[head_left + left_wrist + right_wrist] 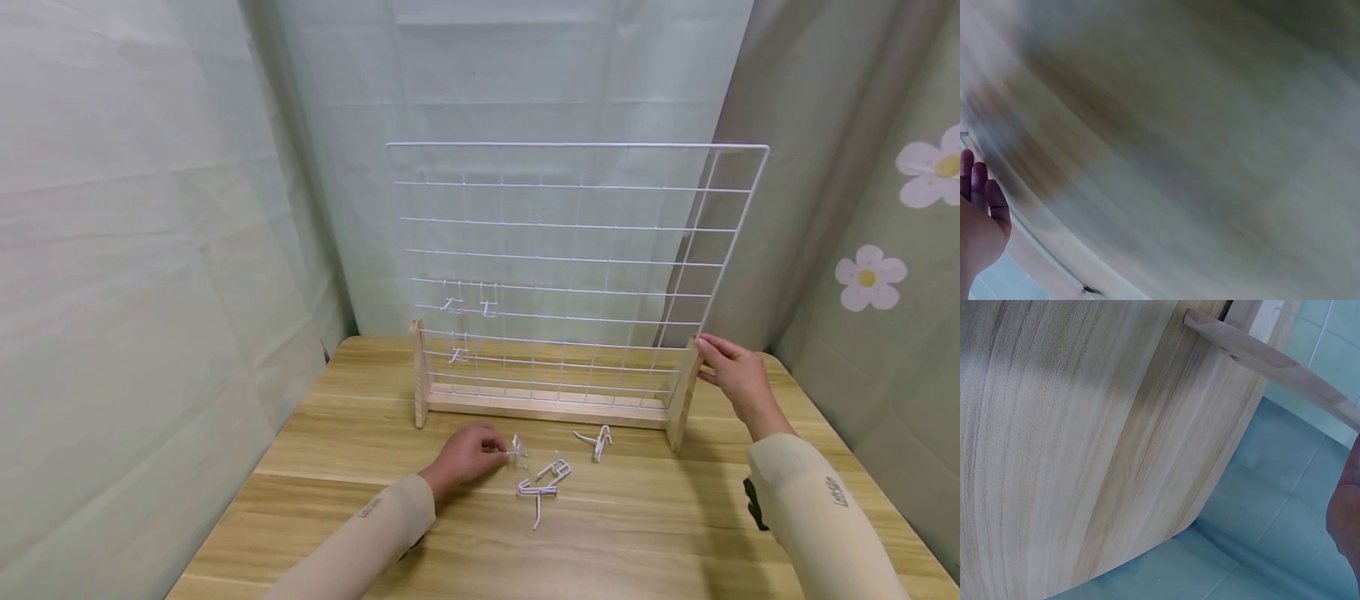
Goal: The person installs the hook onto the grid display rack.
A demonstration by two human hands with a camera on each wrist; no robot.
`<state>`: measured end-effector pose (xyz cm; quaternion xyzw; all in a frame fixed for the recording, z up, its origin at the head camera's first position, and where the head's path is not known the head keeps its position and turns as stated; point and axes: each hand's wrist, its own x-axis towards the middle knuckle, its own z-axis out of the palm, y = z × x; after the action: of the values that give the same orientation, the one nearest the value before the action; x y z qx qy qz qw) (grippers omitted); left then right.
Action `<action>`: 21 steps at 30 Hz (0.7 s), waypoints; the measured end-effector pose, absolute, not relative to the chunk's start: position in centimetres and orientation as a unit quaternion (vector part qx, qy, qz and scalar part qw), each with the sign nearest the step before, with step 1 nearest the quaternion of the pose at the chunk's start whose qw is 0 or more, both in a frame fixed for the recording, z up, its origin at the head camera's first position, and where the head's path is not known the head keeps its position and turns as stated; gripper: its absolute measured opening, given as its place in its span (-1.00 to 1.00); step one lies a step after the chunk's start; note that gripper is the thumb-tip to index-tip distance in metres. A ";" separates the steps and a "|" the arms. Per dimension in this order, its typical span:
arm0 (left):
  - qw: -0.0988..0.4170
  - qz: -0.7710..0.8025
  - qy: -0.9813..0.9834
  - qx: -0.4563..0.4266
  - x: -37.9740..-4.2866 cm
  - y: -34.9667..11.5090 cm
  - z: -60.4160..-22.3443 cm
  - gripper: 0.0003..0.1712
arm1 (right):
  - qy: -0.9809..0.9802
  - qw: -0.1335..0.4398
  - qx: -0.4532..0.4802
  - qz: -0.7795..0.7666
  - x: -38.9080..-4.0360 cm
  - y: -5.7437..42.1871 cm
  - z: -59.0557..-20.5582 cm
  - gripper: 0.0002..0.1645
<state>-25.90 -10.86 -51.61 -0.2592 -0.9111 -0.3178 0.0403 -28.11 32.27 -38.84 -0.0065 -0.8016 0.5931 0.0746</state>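
Observation:
My left hand (pixel 465 455) is low over the table in front of the rack, thumb and fingers pinching a white wire hook (pixel 516 448). The left wrist view is blurred and shows only part of that hand at its left edge. At the right end of the white wire grid rack (pixel 558 292), my right hand (pixel 738 381) grips the top of the wooden side upright (pixel 681 400). That upright also crosses the top right of the right wrist view. Three hooks hang on the lower left of the grid, among them an upper hook (pixel 489 308) and a lower hook (pixel 459 354).
Loose white hooks lie on the wooden table (pixel 337 467) before the rack: one hook (pixel 598 442) near its base, and two overlapping ones nearer me, including a front hook (pixel 537 490). Pale green curtains (pixel 150 250) surround the table.

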 end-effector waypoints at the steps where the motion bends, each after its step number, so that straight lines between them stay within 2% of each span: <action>1: 0.040 -0.316 -0.912 -0.256 -25.8 -11.0 -51.6 -0.93 | -0.802 0.074 -0.007 0.593 -28.1 32.3 -38.8 -0.18; 8: 0.046 -0.380 -0.890 -0.249 -25.5 -11.2 -51.7 -0.95 | -0.805 0.072 -0.009 0.588 -28.2 32.3 -39.0 -0.20; 21: 0.019 -0.462 -0.873 -0.158 -25.1 -9.8 -52.5 -0.89 | -0.807 0.071 -0.010 0.586 -28.1 32.2 -38.8 -0.21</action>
<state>-25.13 -9.81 -52.53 -0.1583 -0.8727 -0.4616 0.0191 -28.13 32.18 -38.80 -0.0101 -0.8071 0.5860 0.0713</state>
